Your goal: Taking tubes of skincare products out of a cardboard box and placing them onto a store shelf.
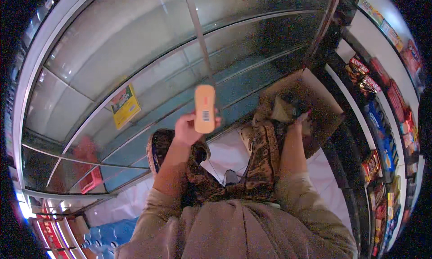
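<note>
My left hand point(188, 127) is closed around a pale orange bottle point(205, 101) with waisted sides. A barcode faces up on it, and fingertips show at its right edge. The bottle is held up in front of the glass display case point(130, 47). On the right, my right hand point(300, 123) reaches into an open cardboard box point(325, 94). Its fingers are dark and blurred among the contents, so I cannot make out a grip. Beside that hand, a tan piece point(282, 109) and other dim items lie in the box.
A yellow booklet or packet point(126, 106) and a pink plastic basket point(91, 180) are at the case's left part. Shelves of packaged snacks point(380, 124) line the right side. Blue-tinted water bottles point(105, 234) stand at lower left. My patterned trouser legs point(261, 155) are between my arms.
</note>
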`<state>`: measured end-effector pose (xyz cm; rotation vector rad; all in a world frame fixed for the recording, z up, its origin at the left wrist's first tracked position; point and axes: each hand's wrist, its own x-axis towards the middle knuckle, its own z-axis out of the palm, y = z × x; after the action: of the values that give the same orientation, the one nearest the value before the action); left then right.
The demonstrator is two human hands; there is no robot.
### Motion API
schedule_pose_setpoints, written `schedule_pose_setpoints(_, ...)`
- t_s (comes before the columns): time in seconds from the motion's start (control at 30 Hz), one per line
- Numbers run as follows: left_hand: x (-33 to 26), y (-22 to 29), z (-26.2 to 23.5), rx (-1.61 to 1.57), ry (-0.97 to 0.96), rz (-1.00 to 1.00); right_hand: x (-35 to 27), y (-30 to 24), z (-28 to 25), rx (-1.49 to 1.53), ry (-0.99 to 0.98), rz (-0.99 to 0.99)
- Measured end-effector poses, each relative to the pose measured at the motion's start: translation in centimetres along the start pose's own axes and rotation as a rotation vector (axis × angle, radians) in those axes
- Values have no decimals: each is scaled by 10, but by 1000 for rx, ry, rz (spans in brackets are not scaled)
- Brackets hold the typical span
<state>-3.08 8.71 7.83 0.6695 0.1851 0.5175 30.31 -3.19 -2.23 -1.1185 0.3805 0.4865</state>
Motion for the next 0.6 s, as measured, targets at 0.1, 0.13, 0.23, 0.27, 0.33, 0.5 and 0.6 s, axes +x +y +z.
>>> schedule_pose_setpoints(0.1, 0, -7, -1, 22, -11, -49, -46, 16, -3, -107, 49, 2)
schedule_pose_setpoints(0.13, 0, -9, -4, 19, -72, -88, -52, 13, 3, -140, 68, 1)
schedule_pose_setpoints(0.23, 33, -35, -5, 24, -18, -163, 26, 43, -45, -695, -202, -693)
schedule_pose_setpoints(0.27, 27, -35, -15, 10, 86, -130, -24, 72, -26, -738, -321, -859)
schedule_pose_setpoints(0.33, 25, -37, -20, 106, 186, -92, -110, 62, 8, -806, -518, -1230)
schedule_pose_setpoints(0.5, 41, -63, -8, 571, 381, -76, -176, 69, 40, -591, -941, -787)
schedule_pose_setpoints(0.6, 40, -77, 16, 619, 390, 57, -199, 50, 62, -716, -957, -962)
